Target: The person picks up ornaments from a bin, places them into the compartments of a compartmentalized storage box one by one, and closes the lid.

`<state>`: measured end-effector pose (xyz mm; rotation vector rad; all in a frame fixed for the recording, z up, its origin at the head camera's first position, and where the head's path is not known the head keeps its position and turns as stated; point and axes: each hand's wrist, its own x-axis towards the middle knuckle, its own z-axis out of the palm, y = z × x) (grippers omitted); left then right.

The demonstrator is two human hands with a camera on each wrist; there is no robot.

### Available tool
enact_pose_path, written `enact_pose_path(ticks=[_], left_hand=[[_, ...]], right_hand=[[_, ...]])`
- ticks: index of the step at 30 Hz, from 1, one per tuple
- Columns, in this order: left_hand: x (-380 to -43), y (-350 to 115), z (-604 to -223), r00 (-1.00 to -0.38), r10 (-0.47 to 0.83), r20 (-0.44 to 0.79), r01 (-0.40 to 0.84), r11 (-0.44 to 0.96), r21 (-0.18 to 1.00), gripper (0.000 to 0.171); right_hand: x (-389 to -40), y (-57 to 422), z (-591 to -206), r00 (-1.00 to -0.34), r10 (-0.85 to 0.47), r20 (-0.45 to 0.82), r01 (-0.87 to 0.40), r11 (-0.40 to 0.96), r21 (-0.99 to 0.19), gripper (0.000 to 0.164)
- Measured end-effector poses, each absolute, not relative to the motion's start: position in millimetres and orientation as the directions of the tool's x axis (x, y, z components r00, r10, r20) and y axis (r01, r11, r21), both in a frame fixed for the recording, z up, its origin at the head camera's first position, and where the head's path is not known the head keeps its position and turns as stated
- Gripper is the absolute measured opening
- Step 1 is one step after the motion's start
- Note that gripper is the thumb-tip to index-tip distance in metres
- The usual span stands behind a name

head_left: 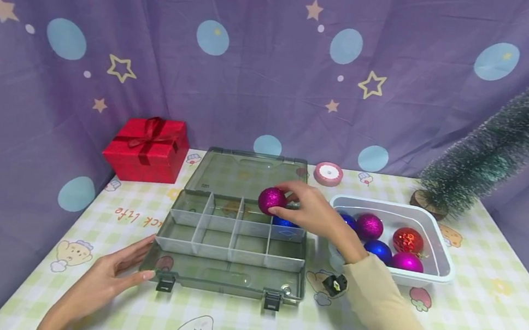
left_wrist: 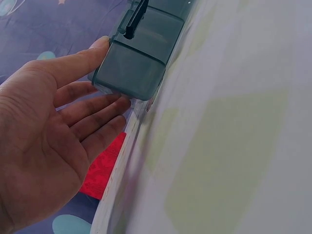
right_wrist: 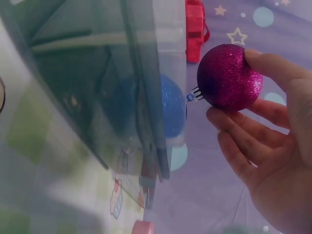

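Observation:
My right hand [head_left: 313,210] pinches a glittery magenta Christmas ball [head_left: 272,201] between thumb and fingers. In the right wrist view the ball [right_wrist: 230,78] has its silver cap pointing toward the box. It is over the back row of a grey see-through compartment box [head_left: 248,254], whose lid [head_left: 249,171] lies folded back. A blue ball [head_left: 284,222] sits in the back right compartment, partly behind the right hand. At the box's front left corner my left hand [head_left: 104,277] rests with fingers extended, thumb on the front edge [left_wrist: 109,46] and fingertips along the side.
Right of the box stands a white tub [head_left: 445,264] holding several magenta, blue and red balls. A small black object [head_left: 335,285] lies between them. Behind are a ribbon roll [head_left: 328,174] and a small Christmas tree [head_left: 499,150]; a red gift box [head_left: 147,149] stands back left.

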<state>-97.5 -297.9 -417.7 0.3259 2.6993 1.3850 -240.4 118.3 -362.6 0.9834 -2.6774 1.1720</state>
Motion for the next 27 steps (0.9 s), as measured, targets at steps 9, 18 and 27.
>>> enact_pose_path(ticks=[9, 18, 27], left_hand=[[-97, -298, -419, -0.974, 0.224, 0.029, 0.155, 0.571, 0.806, 0.070], [-98, -297, -419, -0.976, 0.216, 0.005, 0.130, 0.568, 0.813, 0.071], [-99, -298, -419, -0.977, 0.213, 0.004, 0.129, 0.575, 0.808, 0.071]], right_hand=[[-243, 106, -364, -0.790, -0.545, 0.282, -0.577, 0.504, -0.643, 0.047], [-240, 112, -363, -0.804, -0.536, 0.258, -0.558, 0.529, -0.639, 0.048], [-231, 149, -360, -0.813, -0.487, 0.319, -0.564, 0.523, -0.639, 0.046]])
